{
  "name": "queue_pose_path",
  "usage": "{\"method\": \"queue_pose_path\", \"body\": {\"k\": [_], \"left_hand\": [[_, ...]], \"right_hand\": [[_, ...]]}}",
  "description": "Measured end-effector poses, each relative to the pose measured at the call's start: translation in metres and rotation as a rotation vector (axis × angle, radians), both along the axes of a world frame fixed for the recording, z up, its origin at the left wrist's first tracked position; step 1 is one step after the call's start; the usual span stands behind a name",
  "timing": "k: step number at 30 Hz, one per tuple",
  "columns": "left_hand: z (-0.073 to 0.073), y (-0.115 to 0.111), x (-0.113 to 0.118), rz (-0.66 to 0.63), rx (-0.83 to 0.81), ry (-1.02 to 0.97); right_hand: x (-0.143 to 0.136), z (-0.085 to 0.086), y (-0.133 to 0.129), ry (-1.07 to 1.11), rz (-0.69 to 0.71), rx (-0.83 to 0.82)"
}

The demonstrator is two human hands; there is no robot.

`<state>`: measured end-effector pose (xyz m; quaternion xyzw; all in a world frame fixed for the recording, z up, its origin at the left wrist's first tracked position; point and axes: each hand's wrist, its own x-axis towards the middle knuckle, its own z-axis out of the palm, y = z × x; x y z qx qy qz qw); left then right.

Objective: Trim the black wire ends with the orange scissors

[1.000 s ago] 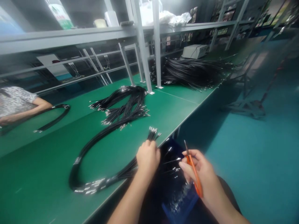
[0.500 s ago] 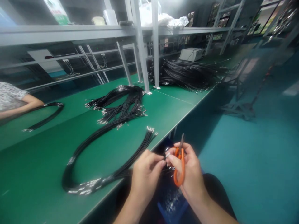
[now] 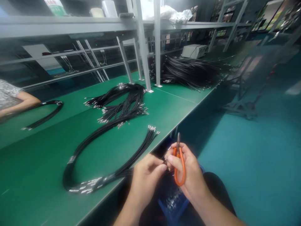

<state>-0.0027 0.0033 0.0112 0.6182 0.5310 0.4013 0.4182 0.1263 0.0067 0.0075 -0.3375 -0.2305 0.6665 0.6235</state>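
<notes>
Orange-handled scissors (image 3: 180, 166) rest in my right hand (image 3: 188, 169), blades pointing up and away, with thumb and fingers wrapped round them. My left hand (image 3: 147, 177) pinches the end of a thin black cable just beside my right fingertips; the small tip there is blurred. A long bundle of black cables (image 3: 68, 175) with white labels curves over the green table (image 3: 42, 157), and part of it runs behind my left hand. Its loose ends with pale tips (image 3: 152, 128) lie near the table edge.
More black cables (image 3: 131, 97) lie mid-table, with a larger pile (image 3: 192, 70) farther back. Metal posts (image 3: 143, 53) hold a shelf. A person's arm (image 3: 25, 102) is at the left. Below my hands sits a blue bin (image 3: 175, 210) with small scraps.
My right hand and the scissors have shifted slightly left, and the scissors stand a little more upright. The white piece between my fingertips shows less clearly. The view has tilted slightly.
</notes>
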Motion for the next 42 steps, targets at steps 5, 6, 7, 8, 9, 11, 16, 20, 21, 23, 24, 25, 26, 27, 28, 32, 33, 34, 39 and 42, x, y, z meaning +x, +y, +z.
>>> {"method": "queue_pose_path", "body": {"k": [5, 6, 7, 8, 9, 11, 16, 20, 21, 23, 24, 25, 26, 27, 28, 32, 33, 34, 39, 42], "left_hand": [[-0.002, 0.001, -0.002, -0.025, -0.125, -0.257], [-0.002, 0.001, -0.002, -0.033, -0.125, -0.277], [-0.002, 0.001, -0.003, -0.041, -0.119, -0.280], [-0.002, 0.002, -0.003, -0.048, -0.111, -0.270], [-0.002, 0.002, -0.004, -0.049, -0.100, -0.251], [-0.003, 0.003, -0.006, -0.036, -0.081, -0.226], [-0.005, 0.003, -0.012, -0.029, -0.112, -0.307], [0.002, 0.001, -0.013, 0.009, -0.084, -0.228], [0.005, 0.001, -0.012, 0.034, -0.051, -0.207], [0.010, 0.002, -0.009, 0.071, 0.002, -0.184], [0.012, 0.003, -0.008, 0.074, 0.008, -0.190], [0.014, 0.003, -0.006, 0.072, 0.002, -0.209], [0.016, 0.004, -0.005, 0.064, -0.012, -0.239], [0.016, 0.005, -0.004, 0.050, -0.031, -0.276], [0.016, 0.005, -0.003, 0.030, -0.053, -0.317], [0.011, 0.004, -0.003, -0.034, -0.130, -0.456], [0.009, 0.004, -0.002, -0.039, -0.147, -0.487], [0.007, 0.003, -0.002, -0.040, -0.160, -0.515], [0.006, 0.002, 0.001, -0.032, -0.150, -0.569], [0.005, 0.003, 0.001, -0.059, -0.213, -0.635]], "right_hand": [[-0.008, -0.004, -0.004, 0.038, 0.032, -0.013], [-0.009, -0.004, -0.005, 0.027, 0.021, -0.009], [-0.011, -0.005, -0.005, 0.010, 0.008, -0.001], [-0.012, -0.005, -0.005, -0.005, -0.007, 0.012], [-0.014, -0.004, -0.005, -0.016, -0.018, 0.029], [-0.016, -0.004, -0.005, -0.028, -0.030, 0.051], [-0.019, -0.004, -0.001, -0.065, 0.009, 0.018], [-0.019, -0.002, -0.004, -0.179, -0.004, 0.006], [-0.019, -0.001, -0.005, -0.208, -0.021, 0.004], [-0.019, 0.002, -0.007, -0.234, -0.045, 0.008], [-0.019, 0.003, -0.008, -0.236, -0.054, 0.008], [-0.019, 0.004, -0.009, -0.236, -0.059, 0.007], [-0.019, 0.004, -0.009, -0.238, -0.060, 0.003], [-0.019, 0.004, -0.009, -0.240, -0.054, -0.003], [-0.018, 0.004, -0.009, -0.242, -0.044, -0.008], [-0.016, 0.001, -0.009, -0.225, -0.016, -0.003], [-0.016, 0.001, -0.009, -0.217, -0.018, 0.000], [-0.016, 0.001, -0.009, -0.209, -0.020, -0.001], [-0.016, 0.002, -0.010, -0.185, -0.010, -0.013], [-0.016, -0.002, -0.010, -0.177, -0.008, -0.002]]}}
